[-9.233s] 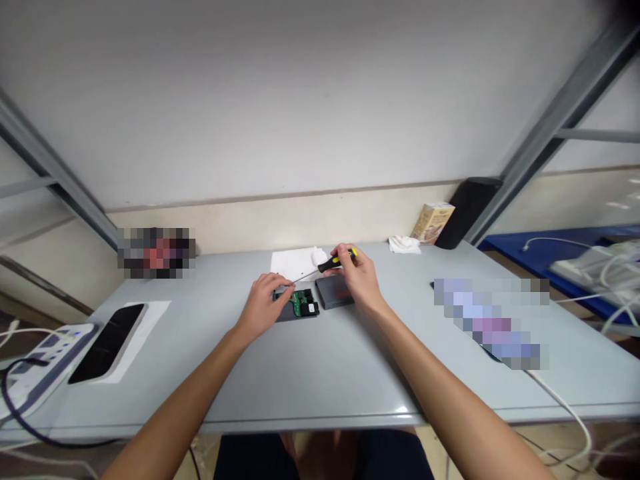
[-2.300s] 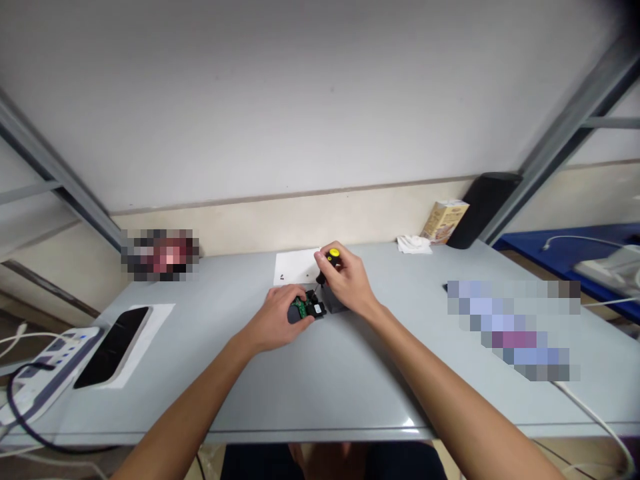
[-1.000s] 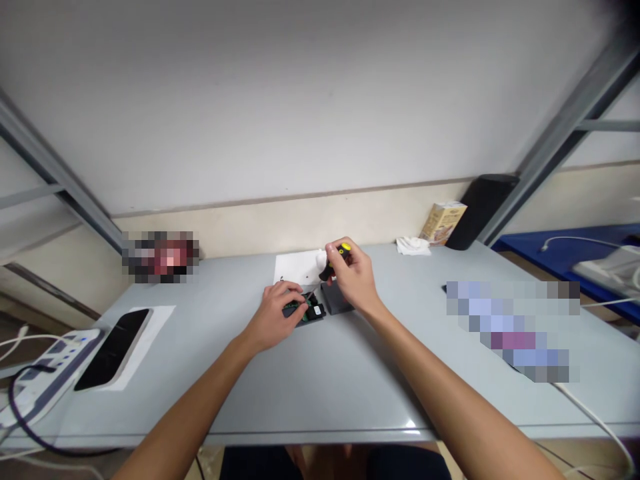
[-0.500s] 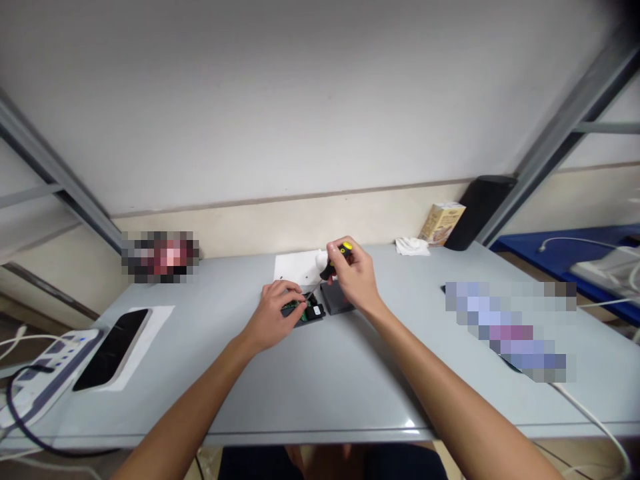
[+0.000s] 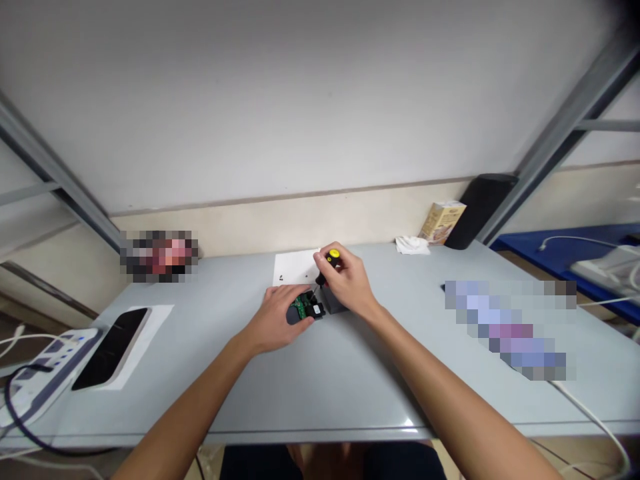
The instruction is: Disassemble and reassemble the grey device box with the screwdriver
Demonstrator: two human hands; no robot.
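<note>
A black-and-yellow screwdriver (image 5: 333, 255) is gripped by its handle in my right hand (image 5: 354, 283), steeply tilted with its shaft pointing down. Its tip reaches the far right part of an opened dark electronic device (image 5: 301, 307), where a green circuit board shows. My left hand (image 5: 277, 320) closes around the device's left side, fingers along the far edge and thumb along the near one. Right beside the device, partly under my right hand, lies a dark grey cover (image 5: 334, 304). Behind them, small dark screws (image 5: 281, 277) rest on a white sheet of paper (image 5: 290, 265).
On the left are a phone (image 5: 113, 350) on paper and a white power strip (image 5: 50, 373) with cables. A crumpled tissue (image 5: 413, 245), a yellow carton (image 5: 443, 223) and a black cylinder (image 5: 480, 210) stand at the back right. A blurred-out object (image 5: 505, 333) lies on the right.
My right hand has moved slightly left and turned the screwdriver more upright. My left fingers have drawn back from the circuit board to the device's edges. A white object near the screwdriver is no longer visible.
</note>
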